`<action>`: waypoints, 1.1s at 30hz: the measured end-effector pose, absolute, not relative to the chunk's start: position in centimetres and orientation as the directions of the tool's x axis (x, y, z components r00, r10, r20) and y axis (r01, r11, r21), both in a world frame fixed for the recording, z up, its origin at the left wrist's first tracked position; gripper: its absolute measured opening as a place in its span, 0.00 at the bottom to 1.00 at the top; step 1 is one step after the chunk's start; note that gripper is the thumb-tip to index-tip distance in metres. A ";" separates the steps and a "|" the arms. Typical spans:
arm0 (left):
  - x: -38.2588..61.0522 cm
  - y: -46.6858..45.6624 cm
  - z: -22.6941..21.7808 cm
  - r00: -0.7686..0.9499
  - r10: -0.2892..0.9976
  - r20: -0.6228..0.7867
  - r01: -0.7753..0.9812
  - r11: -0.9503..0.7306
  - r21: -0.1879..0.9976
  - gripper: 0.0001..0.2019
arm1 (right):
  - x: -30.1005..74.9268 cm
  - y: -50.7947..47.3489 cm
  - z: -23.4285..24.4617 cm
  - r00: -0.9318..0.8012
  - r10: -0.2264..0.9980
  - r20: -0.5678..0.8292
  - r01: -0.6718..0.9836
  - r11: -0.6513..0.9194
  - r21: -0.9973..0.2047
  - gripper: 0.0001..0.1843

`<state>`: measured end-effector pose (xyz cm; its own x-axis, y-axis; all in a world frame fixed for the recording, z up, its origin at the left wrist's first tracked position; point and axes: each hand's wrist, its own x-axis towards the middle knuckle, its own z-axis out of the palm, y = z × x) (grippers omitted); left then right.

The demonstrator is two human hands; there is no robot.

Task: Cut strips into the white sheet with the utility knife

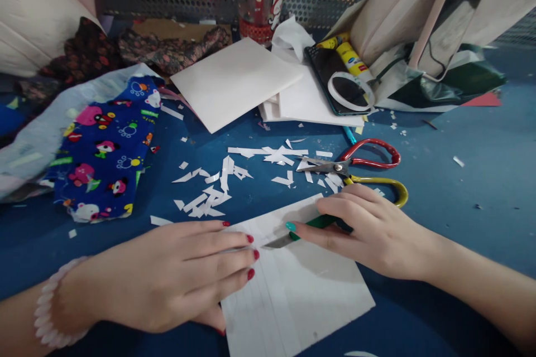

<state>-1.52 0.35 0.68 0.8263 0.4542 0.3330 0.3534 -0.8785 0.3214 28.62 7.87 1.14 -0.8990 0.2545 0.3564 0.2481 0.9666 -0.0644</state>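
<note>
My left hand [176, 276] lies flat, fingers stretched out, pressing the left side of a white sheet [301, 290] on the blue table. My right hand [368, 231] is closed around a green-handled craft knife [293, 236]. Its blade tip rests on the sheet just right of my left fingertips. Faint parallel lines run down the sheet. A pale bead bracelet [48, 307] sits on my left wrist.
Scissors [355, 170] with red and yellow handles lie just beyond my right hand. White paper scraps [218, 187] are scattered ahead. Patterned blue cloth [104, 150] lies left. White boards [238, 81], a tape ring [350, 91], a phone, a glue tube [349, 56] and a bag [419, 22] sit behind.
</note>
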 end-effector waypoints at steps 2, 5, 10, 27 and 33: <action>-1.5 0.3 0.7 0.826 0.452 0.336 0.353 -0.881 0.315 0.17 | 28.8 7.9 1.2 -0.903 0.253 0.346 0.241 0.967 -0.078 0.11; -1.5 0.3 0.7 0.828 0.445 0.340 0.347 -0.884 0.314 0.16 | 29.0 8.0 1.1 -0.909 0.245 0.336 0.229 0.970 -0.086 0.11; -1.5 0.4 0.4 0.832 0.442 0.334 0.341 -0.884 0.320 0.16 | 28.9 8.0 1.2 -0.916 0.234 0.327 0.231 0.972 -0.048 0.13; -1.4 0.4 0.8 0.822 0.453 0.345 0.352 -0.881 0.317 0.15 | 29.2 7.9 1.2 -0.927 0.229 0.298 0.241 0.971 0.001 0.18; -1.4 0.3 0.8 0.815 0.462 0.350 0.358 -0.876 0.324 0.15 | 29.0 8.0 1.4 -0.931 0.222 0.289 0.234 0.972 0.007 0.19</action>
<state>-1.43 0.29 0.79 0.8148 0.4624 0.3498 0.3578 -0.8757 0.3242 29.04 7.97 1.39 -0.9312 0.2221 0.2891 0.2341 0.9722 0.0072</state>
